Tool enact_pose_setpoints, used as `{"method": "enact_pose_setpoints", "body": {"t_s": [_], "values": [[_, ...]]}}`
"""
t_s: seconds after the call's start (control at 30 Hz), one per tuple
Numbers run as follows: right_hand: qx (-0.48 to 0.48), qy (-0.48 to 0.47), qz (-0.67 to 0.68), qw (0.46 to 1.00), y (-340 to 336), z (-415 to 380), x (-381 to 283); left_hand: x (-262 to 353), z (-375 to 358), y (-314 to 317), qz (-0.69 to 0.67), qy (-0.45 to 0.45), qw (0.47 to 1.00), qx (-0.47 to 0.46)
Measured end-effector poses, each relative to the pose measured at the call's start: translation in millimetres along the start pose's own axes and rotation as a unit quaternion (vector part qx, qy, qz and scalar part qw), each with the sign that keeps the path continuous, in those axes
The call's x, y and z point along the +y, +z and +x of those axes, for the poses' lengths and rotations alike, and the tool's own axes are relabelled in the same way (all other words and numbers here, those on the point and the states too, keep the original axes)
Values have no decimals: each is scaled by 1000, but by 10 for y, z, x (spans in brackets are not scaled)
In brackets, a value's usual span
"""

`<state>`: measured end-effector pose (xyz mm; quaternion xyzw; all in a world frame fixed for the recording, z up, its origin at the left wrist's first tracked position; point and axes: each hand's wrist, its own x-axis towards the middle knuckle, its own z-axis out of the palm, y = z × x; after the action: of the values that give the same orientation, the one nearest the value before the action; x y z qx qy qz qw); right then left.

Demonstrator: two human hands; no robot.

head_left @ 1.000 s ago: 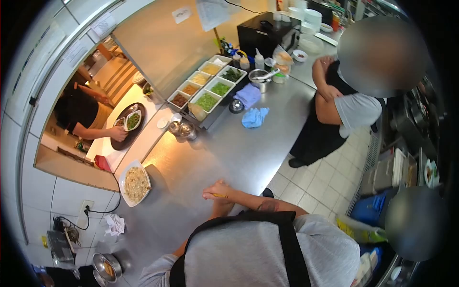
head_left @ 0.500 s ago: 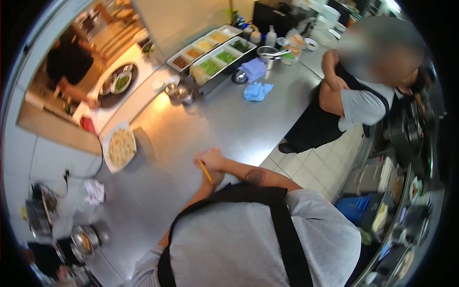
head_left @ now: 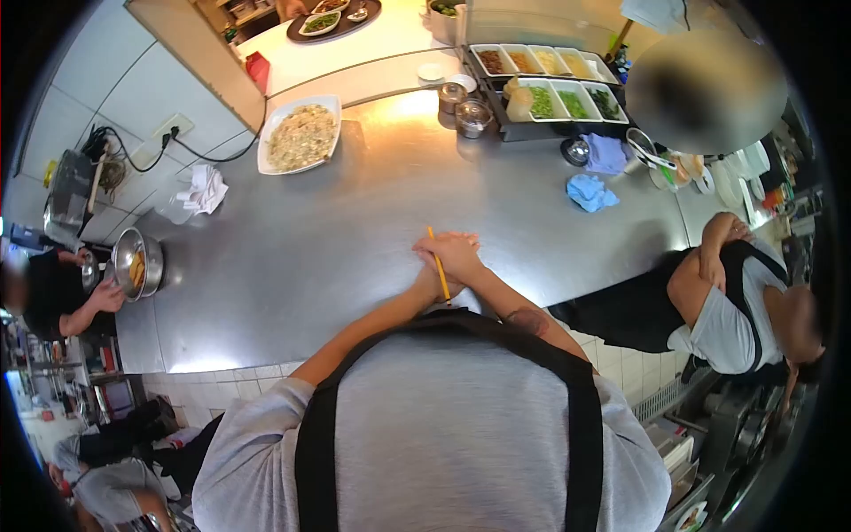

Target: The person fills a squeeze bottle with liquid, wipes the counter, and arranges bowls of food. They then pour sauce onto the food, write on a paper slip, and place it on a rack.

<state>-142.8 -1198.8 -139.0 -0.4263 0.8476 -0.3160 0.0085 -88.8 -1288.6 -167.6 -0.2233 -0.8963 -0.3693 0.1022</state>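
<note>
At steel ctr (head_left: 284, 275) | yel. stick (head_left: 440, 268) — thin, straight | across joined hands (head_left: 459, 256)

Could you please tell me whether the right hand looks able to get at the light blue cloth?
Probably yes: only bare steel counter shows between the right hand and the light blue cloth, though a stretch across to it may be needed.

Hands (head_left: 456, 254) together; yellow stick (head_left: 439, 265), perhaps pencil, across.

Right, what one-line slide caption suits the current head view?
Right hand over left hand with a yellow pencil, at a steel counter bearing a white dish.
</note>
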Motion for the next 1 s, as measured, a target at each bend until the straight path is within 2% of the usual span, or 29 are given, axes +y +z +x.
{"method": "enact_pose_setpoints", "body": {"t_s": [0.1,0.3,0.5,0.6,0.7,0.77,0.8,0.87,0.97,1.0], "values": [[-6,-23,73,997,-192,16,-111,33,11,27,-26,1,1000,16],[0,-1,162,987,-249,50,-120,39,-9,7,-56,-7,998,36],[-18,1,124,992,-244,57,-151,22,-28,-9,-83,-13,995,48],[85,66,245,964,-307,10,-285,56,-26,-16,-68,-24,997,42],[125,86,198,968,-520,-17,-366,155,11,-104,-50,-24,997,59],[149,137,208,957,-648,-57,-325,194,28,-172,-37,-24,996,72],[159,161,212,951,-720,-75,-308,149,8,-155,-69,-33,994,77],[211,126,220,944,-862,-104,-340,49,-32,-153,-131,-51,986,91],[253,125,231,931,-1013,-201,-415,72,-65,-269,-229,-218,947,60],[261,133,234,927,-1032,-244,-437,182,-27,-390,-273,-218,935,63]]}}
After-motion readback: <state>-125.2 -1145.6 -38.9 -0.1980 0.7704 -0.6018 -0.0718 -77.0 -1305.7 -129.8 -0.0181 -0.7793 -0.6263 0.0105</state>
